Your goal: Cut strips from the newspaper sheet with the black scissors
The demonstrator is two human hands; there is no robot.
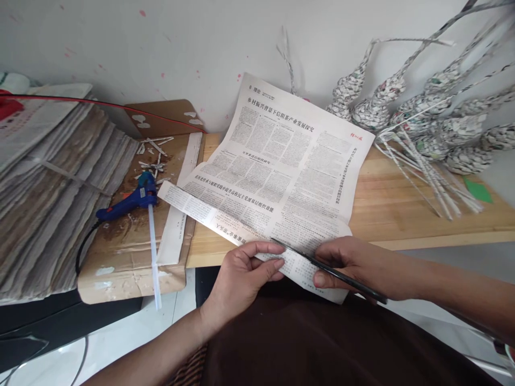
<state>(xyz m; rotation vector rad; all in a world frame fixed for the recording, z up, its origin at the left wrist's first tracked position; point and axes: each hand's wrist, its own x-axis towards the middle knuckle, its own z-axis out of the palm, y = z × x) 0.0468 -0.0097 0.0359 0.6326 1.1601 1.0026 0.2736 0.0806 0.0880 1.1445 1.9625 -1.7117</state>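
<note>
A sheet of newspaper (298,177) lies across the wooden table, its near edge folded over and hanging past the table's front edge. My left hand (251,273) pinches this folded edge between thumb and fingers. Just to the right, my right hand (346,262) is closed around a long, slim black tool (333,271) that looks like a knife. The tool slants along the fold, and its tip reaches close to my left fingertips. How far its blade goes into the fold, I cannot tell. My right thumb is over the newspaper's near flap.
A blue glue gun (132,201) with a clear glue stick rests on cardboard (120,279) at left, beside a tall newspaper stack (64,187). Woven paper gourd shapes (378,102) and loose rolled paper sticks (438,177) occupy the back right, near a green scrap (478,190).
</note>
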